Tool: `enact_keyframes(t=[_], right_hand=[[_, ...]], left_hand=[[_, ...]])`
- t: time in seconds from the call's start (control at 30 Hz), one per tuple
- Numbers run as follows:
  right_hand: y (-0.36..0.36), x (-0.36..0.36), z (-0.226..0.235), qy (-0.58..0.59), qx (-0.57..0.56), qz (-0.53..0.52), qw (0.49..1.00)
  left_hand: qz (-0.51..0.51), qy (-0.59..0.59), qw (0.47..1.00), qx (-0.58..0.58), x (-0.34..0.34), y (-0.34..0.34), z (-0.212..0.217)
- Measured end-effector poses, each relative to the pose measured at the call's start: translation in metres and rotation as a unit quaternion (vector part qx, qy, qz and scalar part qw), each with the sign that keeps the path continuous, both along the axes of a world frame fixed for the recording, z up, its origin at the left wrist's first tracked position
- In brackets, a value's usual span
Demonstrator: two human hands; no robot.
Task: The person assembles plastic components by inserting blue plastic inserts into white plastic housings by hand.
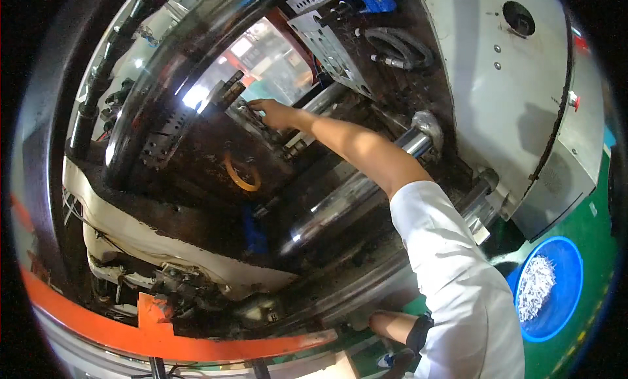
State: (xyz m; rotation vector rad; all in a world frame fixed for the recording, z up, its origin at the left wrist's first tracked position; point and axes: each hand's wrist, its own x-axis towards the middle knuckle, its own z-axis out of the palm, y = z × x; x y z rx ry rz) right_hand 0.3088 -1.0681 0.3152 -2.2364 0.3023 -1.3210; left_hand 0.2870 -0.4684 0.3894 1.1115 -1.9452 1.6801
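My right hand (271, 112) reaches deep into a large moulding machine, the arm stretched out from a white short sleeve. Its fingertips rest on a metal block of the dark mould face (196, 150), beside a bright shiny fitting (229, 91). Whether the fingers pinch anything there is too small to tell. My left hand (358, 321) is low down at the machine's lower frame, mostly hidden; only the forearm with a black band at the elbow shows.
Thick polished tie bars (347, 199) cross under my right arm. A yellow ring (241, 176) hangs on the mould. An orange guard rail (163, 340) runs along the bottom. A blue tub (569, 274) of white parts stands on the green floor at right.
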Motion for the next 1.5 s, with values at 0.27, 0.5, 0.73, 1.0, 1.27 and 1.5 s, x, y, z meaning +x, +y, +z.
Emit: enact_keyframes(t=[0.27, 0.5, 0.73, 1.0, 1.27, 1.5], right_hand=[[0.026, 0.001, 0.014, 0.052, 0.086, -0.068, 0.993], [0.018, -0.017, 0.021, 0.048, 0.221, -0.233, 0.946], [0.147, -0.121, 0.045, -0.36, 0.362, 0.038, 0.859], [0.388, -0.282, 0.011, -0.234, -0.068, 0.114, 0.963], [0.499, -0.332, -0.062, 0.074, -0.387, 0.204, 0.896], [0.573, -0.238, -0.074, 0.168, -0.347, 0.33, 0.861]], left_hand=[[0.077, 0.104, 0.991, -0.045, -0.033, 0.005, 0.003], [-0.001, 0.236, 0.971, -0.033, -0.021, -0.002, -0.005], [-0.063, 0.354, 0.932, -0.054, -0.037, -0.002, -0.011], [-0.123, 0.487, 0.812, 0.296, -0.092, 0.067, -0.029], [0.159, 0.541, 0.744, 0.359, -0.076, 0.303, -0.247], [0.289, 0.717, 0.6, 0.204, -0.139, 0.45, -0.323]])
